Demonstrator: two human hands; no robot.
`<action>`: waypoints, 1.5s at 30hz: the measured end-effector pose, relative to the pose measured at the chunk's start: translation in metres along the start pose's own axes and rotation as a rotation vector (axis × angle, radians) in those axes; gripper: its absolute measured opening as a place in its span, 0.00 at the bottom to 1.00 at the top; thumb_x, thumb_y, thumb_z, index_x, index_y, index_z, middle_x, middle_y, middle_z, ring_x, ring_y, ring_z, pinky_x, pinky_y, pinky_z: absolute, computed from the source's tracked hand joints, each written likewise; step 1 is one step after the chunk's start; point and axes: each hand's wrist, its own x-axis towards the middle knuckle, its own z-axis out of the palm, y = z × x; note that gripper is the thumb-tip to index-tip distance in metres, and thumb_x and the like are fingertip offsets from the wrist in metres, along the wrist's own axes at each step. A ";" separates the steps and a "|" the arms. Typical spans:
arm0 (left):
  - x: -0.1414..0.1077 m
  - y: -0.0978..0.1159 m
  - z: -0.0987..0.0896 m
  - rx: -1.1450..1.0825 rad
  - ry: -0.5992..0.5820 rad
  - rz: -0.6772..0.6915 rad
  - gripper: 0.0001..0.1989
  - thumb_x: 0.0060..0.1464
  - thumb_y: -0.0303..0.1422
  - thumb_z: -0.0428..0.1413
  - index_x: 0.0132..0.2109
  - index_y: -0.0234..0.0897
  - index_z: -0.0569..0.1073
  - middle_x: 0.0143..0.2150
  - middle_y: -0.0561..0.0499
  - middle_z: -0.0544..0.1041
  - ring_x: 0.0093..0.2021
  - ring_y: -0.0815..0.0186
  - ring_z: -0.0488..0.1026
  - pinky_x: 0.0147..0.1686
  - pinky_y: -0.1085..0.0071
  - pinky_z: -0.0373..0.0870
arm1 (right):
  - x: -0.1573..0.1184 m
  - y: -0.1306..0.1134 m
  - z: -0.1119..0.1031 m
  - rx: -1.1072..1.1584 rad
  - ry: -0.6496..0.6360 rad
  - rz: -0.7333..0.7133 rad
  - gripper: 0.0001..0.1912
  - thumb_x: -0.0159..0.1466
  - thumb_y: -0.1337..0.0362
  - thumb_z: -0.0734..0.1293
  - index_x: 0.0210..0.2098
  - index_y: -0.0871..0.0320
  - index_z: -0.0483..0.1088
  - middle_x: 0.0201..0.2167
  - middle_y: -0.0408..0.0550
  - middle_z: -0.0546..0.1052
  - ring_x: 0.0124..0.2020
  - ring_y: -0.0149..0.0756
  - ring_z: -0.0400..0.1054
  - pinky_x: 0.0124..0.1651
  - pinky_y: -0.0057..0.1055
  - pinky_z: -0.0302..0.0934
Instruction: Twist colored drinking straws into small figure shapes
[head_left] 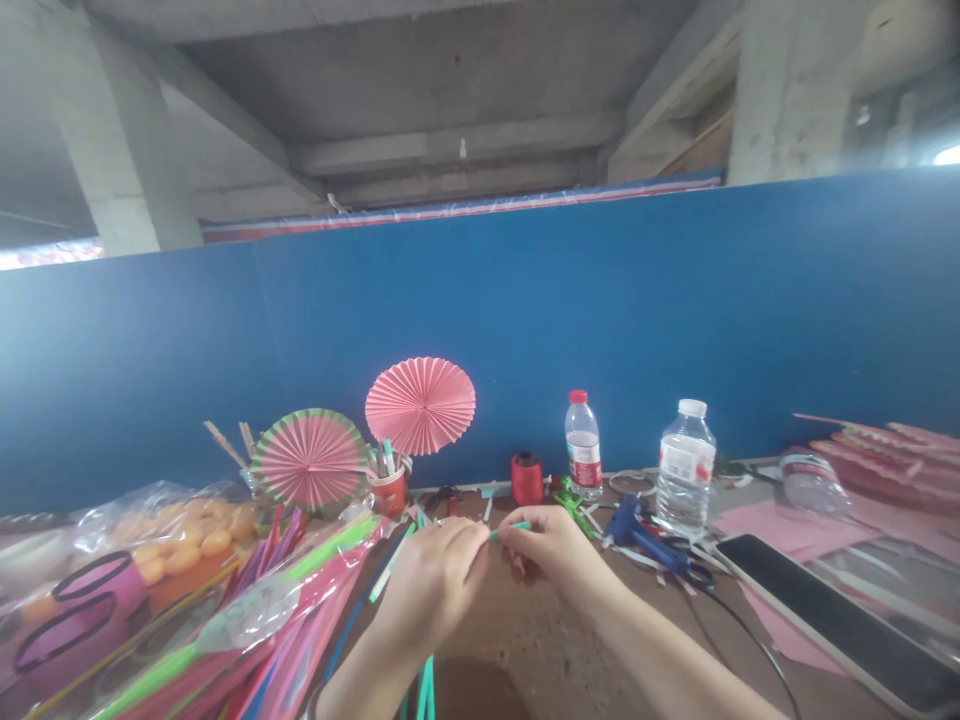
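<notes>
My left hand [442, 565] and my right hand [551, 550] meet over the brown table, thumbs and fingers pinched close together. A thin teal strip [521, 525] runs between them; its end sticks up above the right fingertips. The left fingertips close on its other end, mostly hidden by the hand. More teal strips [426, 690] lie under my left wrist. To the left of that hand is a plastic bag of long coloured stems [247, 610], pink, red and bright green.
Behind stand a red thread spool [527, 480], two water bottles [583, 450] and a cup of pens [388, 490]. Pleated paper fans [420, 405] lean near the blue partition [525, 300]. At right are a blue glue gun [649, 535], its cord, pink paper and a phone [832, 620].
</notes>
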 end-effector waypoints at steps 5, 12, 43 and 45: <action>-0.004 0.000 0.002 0.303 0.049 0.277 0.07 0.53 0.23 0.47 0.34 0.34 0.69 0.28 0.48 0.72 0.30 0.64 0.70 0.32 0.68 0.66 | -0.005 -0.004 0.002 0.091 -0.033 0.196 0.06 0.46 0.66 0.65 0.16 0.60 0.64 0.12 0.39 0.65 0.12 0.23 0.57 0.15 0.21 0.45; 0.000 0.001 -0.002 0.394 0.117 0.451 0.08 0.53 0.22 0.46 0.36 0.31 0.69 0.29 0.47 0.73 0.31 0.65 0.70 0.32 0.69 0.68 | -0.009 -0.003 0.006 0.195 -0.005 0.244 0.07 0.44 0.67 0.64 0.15 0.59 0.60 0.11 0.37 0.62 0.12 0.22 0.53 0.15 0.20 0.39; -0.006 -0.002 0.012 0.128 0.106 0.184 0.11 0.54 0.23 0.45 0.39 0.34 0.71 0.33 0.46 0.75 0.37 0.62 0.70 0.36 0.67 0.63 | -0.001 0.011 -0.004 -0.003 -0.139 -0.040 0.10 0.52 0.61 0.62 0.18 0.60 0.65 0.14 0.40 0.64 0.17 0.27 0.55 0.19 0.24 0.47; -0.009 -0.004 0.011 0.192 0.117 0.260 0.10 0.53 0.23 0.47 0.42 0.34 0.69 0.36 0.46 0.75 0.38 0.62 0.69 0.37 0.67 0.63 | -0.003 0.011 -0.002 0.152 -0.188 0.069 0.11 0.51 0.62 0.63 0.17 0.61 0.64 0.14 0.40 0.63 0.16 0.26 0.55 0.18 0.23 0.44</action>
